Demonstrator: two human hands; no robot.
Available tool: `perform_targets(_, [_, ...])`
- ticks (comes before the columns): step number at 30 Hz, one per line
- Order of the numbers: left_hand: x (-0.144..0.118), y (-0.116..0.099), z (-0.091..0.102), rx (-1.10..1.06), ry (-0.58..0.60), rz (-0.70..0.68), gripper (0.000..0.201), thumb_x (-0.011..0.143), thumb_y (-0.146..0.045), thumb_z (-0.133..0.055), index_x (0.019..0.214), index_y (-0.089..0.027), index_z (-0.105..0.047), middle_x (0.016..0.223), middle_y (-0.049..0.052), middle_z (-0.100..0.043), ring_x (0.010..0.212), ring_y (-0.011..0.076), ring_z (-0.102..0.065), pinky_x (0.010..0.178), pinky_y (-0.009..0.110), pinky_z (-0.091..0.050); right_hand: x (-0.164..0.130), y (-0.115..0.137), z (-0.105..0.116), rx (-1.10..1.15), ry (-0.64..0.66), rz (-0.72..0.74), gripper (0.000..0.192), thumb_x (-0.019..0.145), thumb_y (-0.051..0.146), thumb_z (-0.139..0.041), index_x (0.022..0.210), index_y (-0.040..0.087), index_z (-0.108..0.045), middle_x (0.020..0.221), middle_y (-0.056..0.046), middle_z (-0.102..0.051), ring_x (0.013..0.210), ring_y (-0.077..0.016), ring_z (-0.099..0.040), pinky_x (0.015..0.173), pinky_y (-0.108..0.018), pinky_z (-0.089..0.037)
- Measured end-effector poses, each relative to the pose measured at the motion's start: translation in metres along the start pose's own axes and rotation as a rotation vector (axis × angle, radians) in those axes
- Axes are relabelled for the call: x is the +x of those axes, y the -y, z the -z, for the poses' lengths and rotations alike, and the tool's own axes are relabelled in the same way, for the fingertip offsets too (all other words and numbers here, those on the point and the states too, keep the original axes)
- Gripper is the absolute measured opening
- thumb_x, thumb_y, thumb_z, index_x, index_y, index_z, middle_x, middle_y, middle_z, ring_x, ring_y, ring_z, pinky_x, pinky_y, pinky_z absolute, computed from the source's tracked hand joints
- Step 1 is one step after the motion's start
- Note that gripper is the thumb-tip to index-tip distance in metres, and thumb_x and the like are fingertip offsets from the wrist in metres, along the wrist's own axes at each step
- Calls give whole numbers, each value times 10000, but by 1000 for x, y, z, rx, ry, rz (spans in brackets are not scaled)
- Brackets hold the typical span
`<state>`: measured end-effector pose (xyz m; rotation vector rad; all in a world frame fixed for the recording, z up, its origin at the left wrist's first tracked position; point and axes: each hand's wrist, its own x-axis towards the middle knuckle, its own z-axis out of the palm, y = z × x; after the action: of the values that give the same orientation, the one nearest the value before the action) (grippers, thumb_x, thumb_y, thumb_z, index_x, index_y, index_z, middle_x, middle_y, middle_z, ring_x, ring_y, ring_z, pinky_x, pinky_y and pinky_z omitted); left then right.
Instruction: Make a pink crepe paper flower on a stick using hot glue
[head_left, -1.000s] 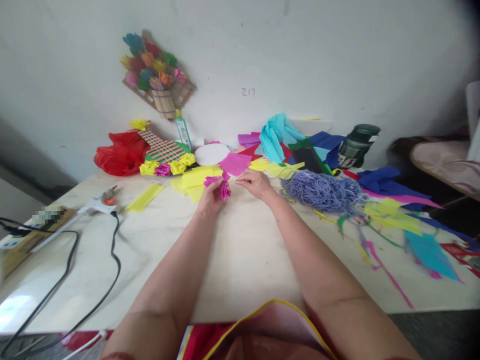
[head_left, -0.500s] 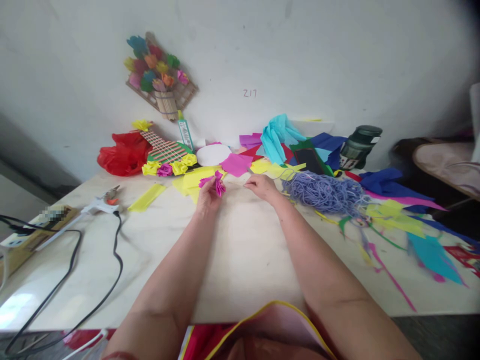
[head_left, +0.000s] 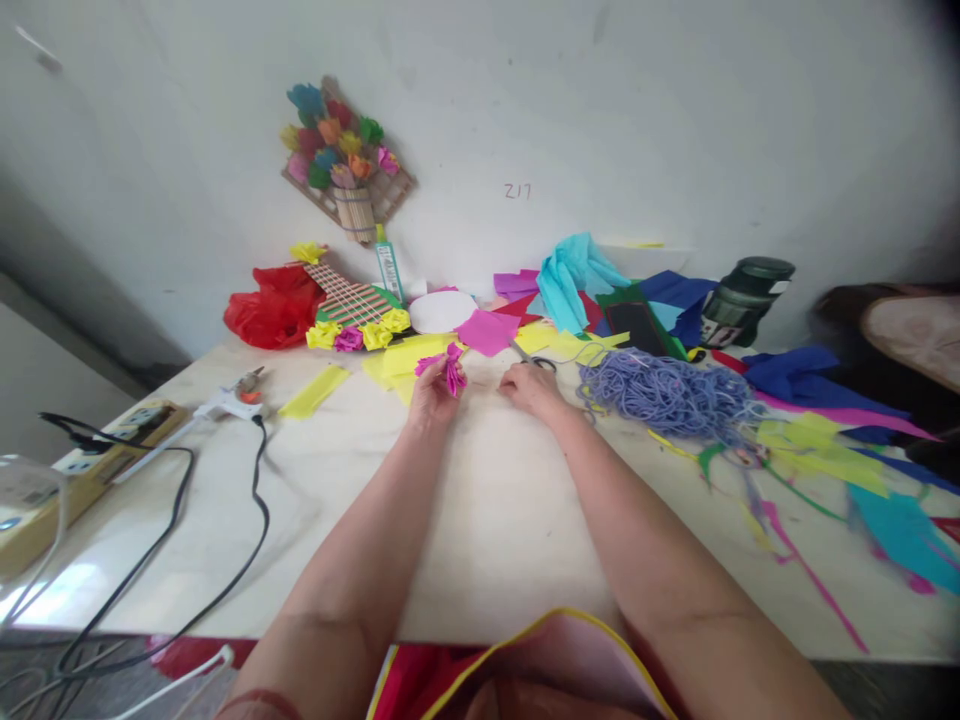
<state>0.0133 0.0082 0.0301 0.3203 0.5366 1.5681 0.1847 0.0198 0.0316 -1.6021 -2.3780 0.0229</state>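
Pink pleated paper flower (head_left: pixel 451 368) sits pinched in my left hand (head_left: pixel 433 397) fingers mid-frame; my right hand (head_left: pixel 530 385) closes on scissors (head_left: pixel 534 361) on the desk (head_left: pixel 480 520)

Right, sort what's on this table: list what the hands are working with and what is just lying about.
In hand:
- left hand holding the pink paper flower
- right hand on the scissors
- yellow paper sheets beside them

Lying about:
- glue gun
- purple yarn pile
- red plastic bag
- dark green jar
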Motion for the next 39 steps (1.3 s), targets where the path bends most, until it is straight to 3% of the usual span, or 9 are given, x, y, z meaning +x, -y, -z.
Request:
perform_targets(15, [-7, -7, -6, -42, -23, -12, 103, 766, -88, -528, 701, -140, -589, 583, 11, -595, 519, 73, -553, 523, 166, -481, -1, 5, -5, -10, -49, 23, 266, 854, 314, -474, 905, 210, -714, 976, -61, -680, 936, -181, -589, 715, -270, -393])
perform_targets(20, [-13, -17, -12, -74, -60, -97, 104, 773, -98, -536, 706, -147, -598, 601, 0, -589, 527, 55, -544, 542, 147, -477, 2, 25, -11, 40, -116, 40, 268, 866, 287, -451, 914, 201, -700, 972, -60, -667, 941, -177, -583, 737, -268, -400])
perform_targets(24, [-18, -39, -13, -102, -53, -163, 103, 773, -93, -547, 701, -142, -603, 625, -1, -607, 541, 46, -558, 582, 142, -483, 10, 65, -16, 64, -70, 174, 253, 861, 252, -450, 916, 201, -692, 964, -66, -661, 942, -184, -584, 742, -270, -407])
perform_targets(28, [-36, -86, 0, -52, -105, -295, 119, 763, -81, -545, 682, -149, -599, 616, -3, -614, 544, 53, -570, 589, 148, -485, 20, 118, -20, 138, -10, 287, 265, 871, 235, -429, 928, 201, -685, 974, -68, -665, 935, -183, -595, 763, -270, -416])
perform_targets(33, [-76, -149, 42, 29, -208, -489, 80, 723, -92, -573, 692, -157, -608, 620, -9, -626, 547, 63, -584, 600, 165, -498, 36, 195, -29, 310, 41, 384, 253, 863, 240, -455, 1003, 197, -661, 1066, -62, -661, 982, -175, -593, 827, -267, -424])
perform_targets(39, [-114, -191, 90, 47, -422, -615, 50, 709, -119, -567, 706, -145, -610, 629, 10, -642, 568, 92, -615, 593, 197, -522, 55, 284, -47, 383, 17, 487, 268, 818, 214, -509, 1052, 176, -634, 1106, -81, -622, 1031, -173, -553, 892, -253, -415])
